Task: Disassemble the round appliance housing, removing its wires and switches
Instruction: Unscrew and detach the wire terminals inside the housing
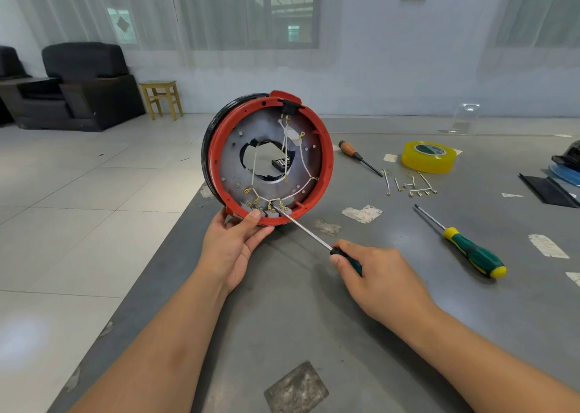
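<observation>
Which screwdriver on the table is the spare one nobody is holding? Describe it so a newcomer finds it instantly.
Start at the yellow tape roll on the grey table and look toward the camera. The spare screwdriver lies there alone, with a green and yellow handle. The wooden-handled tool beside the tape is smaller, and the right hand holds the third.
</observation>
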The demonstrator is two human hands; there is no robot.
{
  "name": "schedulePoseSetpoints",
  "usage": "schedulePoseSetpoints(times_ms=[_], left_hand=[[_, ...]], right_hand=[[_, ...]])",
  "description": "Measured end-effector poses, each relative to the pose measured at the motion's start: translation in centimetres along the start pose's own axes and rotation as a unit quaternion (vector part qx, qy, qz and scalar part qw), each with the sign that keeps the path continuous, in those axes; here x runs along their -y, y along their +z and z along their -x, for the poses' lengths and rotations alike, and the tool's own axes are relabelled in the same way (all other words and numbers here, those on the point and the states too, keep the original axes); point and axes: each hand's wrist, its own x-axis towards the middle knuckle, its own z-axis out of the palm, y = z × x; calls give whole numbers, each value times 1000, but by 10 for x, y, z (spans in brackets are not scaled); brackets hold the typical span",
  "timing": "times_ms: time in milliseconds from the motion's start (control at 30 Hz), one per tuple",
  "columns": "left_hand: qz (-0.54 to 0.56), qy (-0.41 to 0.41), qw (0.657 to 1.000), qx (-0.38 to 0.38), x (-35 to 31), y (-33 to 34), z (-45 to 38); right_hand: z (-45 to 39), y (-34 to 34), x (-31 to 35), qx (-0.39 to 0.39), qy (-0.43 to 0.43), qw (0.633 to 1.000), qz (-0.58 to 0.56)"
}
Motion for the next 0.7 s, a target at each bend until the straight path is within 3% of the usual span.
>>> schedulePoseSetpoints(times_ms=[367,533,700], left_hand=[[-27,-15,999,34,0,-3,-5],[-43,-25,997,57,0,-7,-9],[-36,-28,997,63,0,-8,-9]], right_hand=[[-19,-23,-34,68,-7,997,-42],[-24,-30,-42,150,92,959,-223],[-25,-30,-46,165,101,945,-263]])
